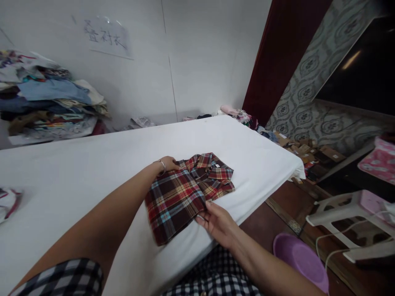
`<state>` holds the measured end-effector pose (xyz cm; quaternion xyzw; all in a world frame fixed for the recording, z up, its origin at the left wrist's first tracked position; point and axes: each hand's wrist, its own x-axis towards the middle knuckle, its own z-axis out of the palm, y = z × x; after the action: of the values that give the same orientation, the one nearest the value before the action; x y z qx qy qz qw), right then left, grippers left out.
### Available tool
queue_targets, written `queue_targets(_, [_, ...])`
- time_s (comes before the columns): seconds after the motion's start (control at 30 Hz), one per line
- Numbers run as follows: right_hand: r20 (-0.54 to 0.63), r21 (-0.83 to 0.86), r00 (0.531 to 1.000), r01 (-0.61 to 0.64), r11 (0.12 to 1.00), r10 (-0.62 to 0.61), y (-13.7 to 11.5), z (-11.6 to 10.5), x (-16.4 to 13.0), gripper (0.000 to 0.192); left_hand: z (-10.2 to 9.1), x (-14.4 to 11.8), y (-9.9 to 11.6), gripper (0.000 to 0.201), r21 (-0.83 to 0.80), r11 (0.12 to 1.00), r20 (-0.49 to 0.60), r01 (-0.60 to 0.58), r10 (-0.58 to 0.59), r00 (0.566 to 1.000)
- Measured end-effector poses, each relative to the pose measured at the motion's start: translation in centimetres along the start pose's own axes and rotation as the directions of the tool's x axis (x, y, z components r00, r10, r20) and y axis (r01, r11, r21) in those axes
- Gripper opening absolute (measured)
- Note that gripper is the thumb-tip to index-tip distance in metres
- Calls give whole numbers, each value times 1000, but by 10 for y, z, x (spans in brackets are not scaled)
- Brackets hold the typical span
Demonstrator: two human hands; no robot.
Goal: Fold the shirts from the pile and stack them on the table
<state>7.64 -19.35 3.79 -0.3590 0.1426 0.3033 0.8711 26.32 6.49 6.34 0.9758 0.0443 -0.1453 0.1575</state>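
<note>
A plaid shirt (180, 197) in red, brown and yellow lies folded on the white-covered table (129, 156), its collar turned toward the upper right. My left hand (169, 163), with a bracelet at the wrist, grips the far edge of the shirt beside the collar; its fingertips are partly hidden by the cloth. At the near edge, my right hand (216, 222) pinches the fabric between thumb and fingers. A small white label shows inside the collar.
Piled clothes (55, 94) stand at the back left, and more clothing (240, 117) lies at the far right corner. A white cloth item (8, 203) is at the left edge. On the floor at right are a purple basin (300, 261), a stool (354, 218) and cardboard boxes (330, 154).
</note>
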Motion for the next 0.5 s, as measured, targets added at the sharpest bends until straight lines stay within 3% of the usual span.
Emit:
queue_targets(0.17, [-17,-114,999,43,993,-46,2,14,8,33,-23,-10,9,47,-83,997,83,-4,11,997])
queue_targets(0.3, [14,-172,984,176,969,-177,7,24,4,35,-46,-29,13,45,-214,977,110,17,6,994])
queue_targets(0.4, [64,-244,979,201,949,-191,9,31,5,44,-63,-46,9,38,-420,899,154,126,-67,986])
queue_targets(0.5, [139,-327,959,278,903,-245,-10,44,20,50,-84,-63,-2,42,-568,814,76,118,-91,993])
